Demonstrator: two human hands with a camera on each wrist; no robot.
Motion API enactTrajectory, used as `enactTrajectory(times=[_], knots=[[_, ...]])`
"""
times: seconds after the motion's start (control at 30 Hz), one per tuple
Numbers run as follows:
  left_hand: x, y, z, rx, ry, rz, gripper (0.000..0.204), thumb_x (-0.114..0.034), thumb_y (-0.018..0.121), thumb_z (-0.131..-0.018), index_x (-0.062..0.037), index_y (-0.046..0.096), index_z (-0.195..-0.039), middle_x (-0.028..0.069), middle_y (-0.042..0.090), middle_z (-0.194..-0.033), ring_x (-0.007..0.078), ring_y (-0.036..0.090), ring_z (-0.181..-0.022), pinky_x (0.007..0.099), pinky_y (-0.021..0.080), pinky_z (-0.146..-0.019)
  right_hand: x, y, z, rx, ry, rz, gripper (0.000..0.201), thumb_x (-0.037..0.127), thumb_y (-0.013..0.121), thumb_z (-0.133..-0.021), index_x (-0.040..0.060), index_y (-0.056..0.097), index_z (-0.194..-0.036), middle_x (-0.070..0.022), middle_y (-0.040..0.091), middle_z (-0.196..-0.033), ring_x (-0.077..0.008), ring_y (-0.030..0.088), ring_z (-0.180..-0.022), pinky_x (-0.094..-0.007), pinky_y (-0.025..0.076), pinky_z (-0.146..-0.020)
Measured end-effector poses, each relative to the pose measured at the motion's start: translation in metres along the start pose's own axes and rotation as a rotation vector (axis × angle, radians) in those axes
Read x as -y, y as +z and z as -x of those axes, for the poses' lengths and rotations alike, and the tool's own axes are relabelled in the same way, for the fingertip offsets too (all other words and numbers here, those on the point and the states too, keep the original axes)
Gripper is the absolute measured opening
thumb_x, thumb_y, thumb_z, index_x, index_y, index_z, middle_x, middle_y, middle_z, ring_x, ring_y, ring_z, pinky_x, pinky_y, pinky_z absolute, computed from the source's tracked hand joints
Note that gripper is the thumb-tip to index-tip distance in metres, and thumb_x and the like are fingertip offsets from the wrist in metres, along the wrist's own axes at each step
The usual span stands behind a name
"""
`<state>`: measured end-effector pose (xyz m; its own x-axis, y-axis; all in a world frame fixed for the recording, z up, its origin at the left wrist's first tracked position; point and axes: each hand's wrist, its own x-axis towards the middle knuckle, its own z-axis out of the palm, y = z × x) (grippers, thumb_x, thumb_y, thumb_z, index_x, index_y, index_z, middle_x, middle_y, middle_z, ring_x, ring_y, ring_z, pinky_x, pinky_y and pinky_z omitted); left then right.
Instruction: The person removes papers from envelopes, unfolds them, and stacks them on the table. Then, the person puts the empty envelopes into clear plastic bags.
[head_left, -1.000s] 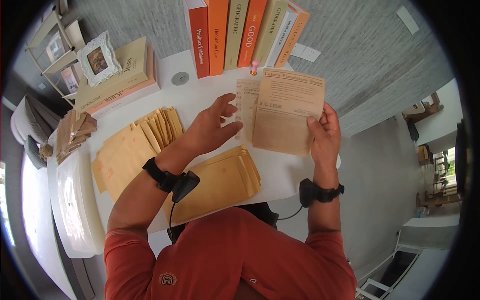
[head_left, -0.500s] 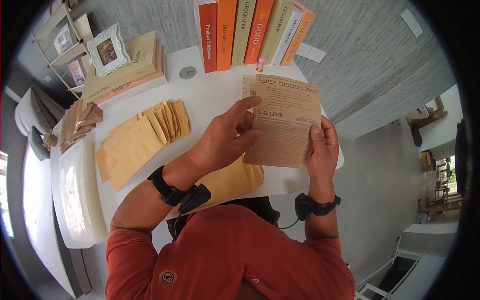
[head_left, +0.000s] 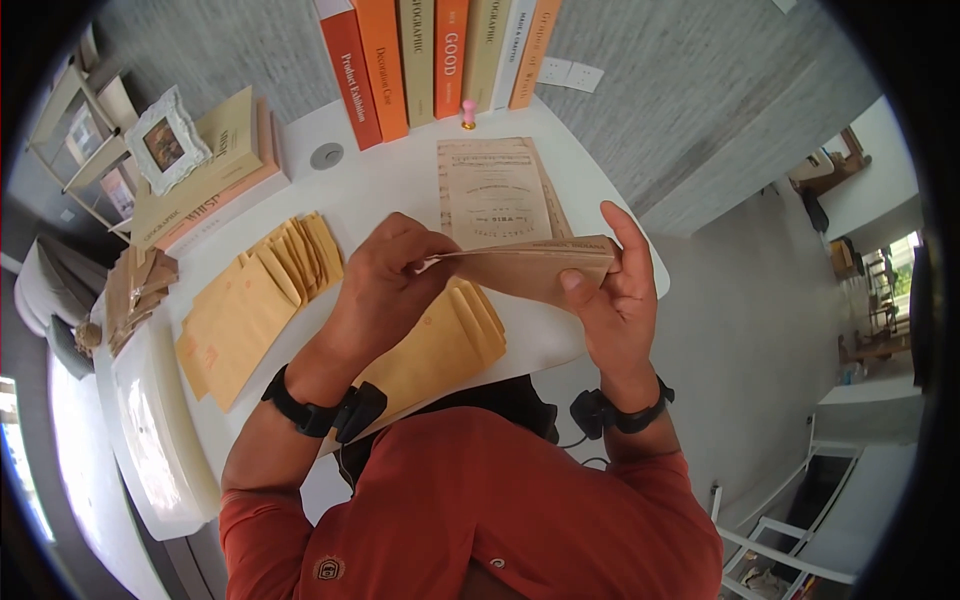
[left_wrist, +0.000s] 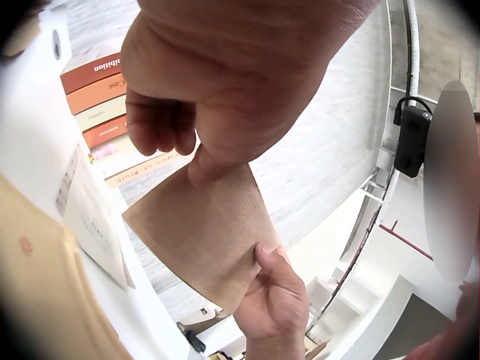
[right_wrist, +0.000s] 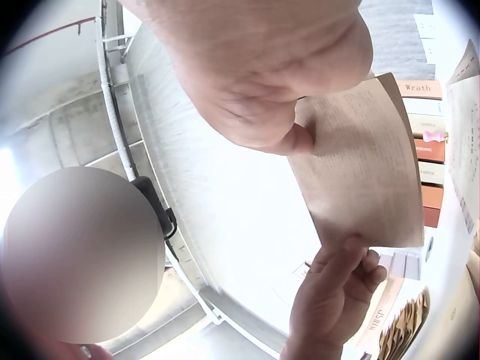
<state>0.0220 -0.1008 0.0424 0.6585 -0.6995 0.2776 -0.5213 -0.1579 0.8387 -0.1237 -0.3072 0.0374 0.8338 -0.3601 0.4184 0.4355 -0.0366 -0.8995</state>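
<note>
Both hands hold brown printed paper [head_left: 520, 272] above the table, tilted so the head view looks along its upper edge. The left hand [head_left: 395, 285] pinches its left end between thumb and curled fingers, as the left wrist view also shows. At the other end, the right hand [head_left: 622, 315] grips it with the thumb on the near face and the fingers behind. Small print covers the paper's face [right_wrist: 360, 157] in the right wrist view. Just beyond lie printed sheets [head_left: 495, 195], one with music staves. Below the hands is a stack of tan envelopes [head_left: 445, 345].
Another pile of envelopes [head_left: 250, 310] lies to the left. A pink-handled stamp [head_left: 468, 113] stands before a row of upright books [head_left: 410, 75]. Farther left are stacked books [head_left: 215, 165] with a white picture frame [head_left: 168, 140], brown packets [head_left: 145, 290] and a clear plastic stack [head_left: 155, 430].
The left hand has moved right, from apart to pinching the paper's left end. The paper has tipped from facing the head camera to nearly edge-on, uncovering the printed sheets behind.
</note>
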Motion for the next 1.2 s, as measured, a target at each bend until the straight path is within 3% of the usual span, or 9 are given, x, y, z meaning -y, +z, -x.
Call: enactTrajectory(times=[0.2, 0.3, 0.4, 0.5, 0.6, 0.8, 0.83, 0.97, 1.2], knots=[[-0.002, -0.010, 0.003, 0.001, -0.067, 0.054, 0.012, 0.000, 0.063, -0.096, -0.0035, 0.063, -0.108, -0.0013, 0.058, -0.089, 0.0065, 0.052, -0.078, 0.0232, 0.045, -0.070, -0.018, -0.029, -0.002, -0.016, -0.059, 0.686, 0.040, 0.003, 0.069, -0.092, 0.0000, 0.058, -0.130, -0.0076, 0.060, -0.129, -0.0151, 0.059, -0.113, -0.0320, 0.048, -0.098], [-0.002, -0.011, 0.006, 0.056, -0.219, 0.140, 0.016, 0.000, 0.059, -0.097, -0.0033, 0.059, -0.113, -0.0025, 0.057, -0.087, 0.0037, 0.050, -0.077, 0.0211, 0.044, -0.069, -0.028, -0.028, -0.007, -0.017, -0.085, 0.611, 0.034, 0.002, 0.067, -0.094, 0.0009, 0.060, -0.127, -0.0064, 0.062, -0.125, -0.0142, 0.059, -0.112, -0.0328, 0.048, -0.098], [0.005, 0.001, 0.005, -0.008, -0.144, 0.157, 0.024, -0.001, 0.063, -0.092, 0.0012, 0.059, -0.115, 0.0018, 0.053, -0.078, 0.0069, 0.048, -0.065, 0.0256, 0.043, -0.059, -0.039, -0.016, 0.001, 0.044, 0.219, 0.114, 0.030, 0.002, 0.064, -0.096, 0.0009, 0.061, -0.126, -0.0056, 0.065, -0.122, -0.0129, 0.060, -0.111, -0.0319, 0.049, -0.098], [-0.004, 0.001, 0.003, 0.039, -0.203, 0.119, 0.029, -0.001, 0.064, -0.091, 0.0009, 0.059, -0.120, 0.0043, 0.057, -0.083, 0.0081, 0.050, -0.066, 0.0262, 0.045, -0.060, -0.046, -0.019, 0.003, 0.038, 0.251, 0.123, 0.030, -0.001, 0.062, -0.097, -0.0002, 0.061, -0.127, -0.0048, 0.067, -0.115, -0.0114, 0.061, -0.107, -0.0295, 0.050, -0.095], [0.006, 0.006, 0.004, 0.030, -0.107, 0.159, 0.036, -0.002, 0.062, -0.093, -0.0024, 0.056, -0.128, 0.0035, 0.061, -0.105, 0.0053, 0.057, -0.080, 0.0216, 0.047, -0.070, -0.047, -0.026, 0.008, 0.015, 0.266, 0.132, 0.027, -0.003, 0.063, -0.095, -0.0008, 0.063, -0.122, -0.0040, 0.068, -0.111, -0.0100, 0.062, -0.102, -0.0278, 0.051, -0.092], [-0.003, -0.023, 0.043, 0.211, 0.135, -0.530, 0.063, -0.022, 0.082, -0.079, -0.0029, 0.056, -0.132, 0.0152, 0.059, -0.125, 0.0311, 0.061, -0.113, 0.0394, 0.051, -0.096, -0.042, -0.067, 0.027, -0.104, 0.262, 0.291, 0.014, -0.001, 0.067, -0.094, -0.0005, 0.068, -0.108, -0.0010, 0.070, -0.099, -0.0070, 0.061, -0.091, -0.0249, 0.050, -0.084], [-0.009, -0.020, 0.054, 0.319, -0.048, -0.532, 0.081, -0.035, 0.088, -0.070, -0.0044, 0.053, -0.136, 0.0192, 0.051, -0.140, 0.0389, 0.048, -0.132, 0.0486, 0.041, -0.109, -0.049, -0.081, 0.033, -0.111, 0.339, 0.351, 0.014, 0.000, 0.068, -0.094, -0.0004, 0.069, -0.108, -0.0009, 0.070, -0.099, -0.0073, 0.061, -0.092, -0.0252, 0.050, -0.085], [0.003, 0.008, 0.080, 0.385, -0.154, -0.672, 0.097, -0.042, 0.088, -0.067, -0.0070, 0.043, -0.146, 0.0226, 0.041, -0.147, 0.0420, 0.038, -0.139, 0.0538, 0.031, -0.116, -0.056, -0.086, 0.043, -0.178, 0.378, 0.284, 0.020, 0.002, 0.067, -0.094, -0.0009, 0.068, -0.115, -0.0022, 0.070, -0.107, -0.0086, 0.062, -0.094, -0.0256, 0.050, -0.086], [0.004, 0.008, 0.076, 0.355, -0.144, -0.679, 0.096, -0.035, 0.087, -0.067, -0.0073, 0.043, -0.147, 0.0224, 0.043, -0.143, 0.0413, 0.041, -0.134, 0.0509, 0.033, -0.114, -0.046, -0.080, 0.037, -0.382, 0.326, 0.213, 0.016, 0.007, 0.064, -0.097, -0.0004, 0.062, -0.111, -0.0051, 0.069, -0.101, -0.0092, 0.062, -0.086, -0.0261, 0.051, -0.077]])
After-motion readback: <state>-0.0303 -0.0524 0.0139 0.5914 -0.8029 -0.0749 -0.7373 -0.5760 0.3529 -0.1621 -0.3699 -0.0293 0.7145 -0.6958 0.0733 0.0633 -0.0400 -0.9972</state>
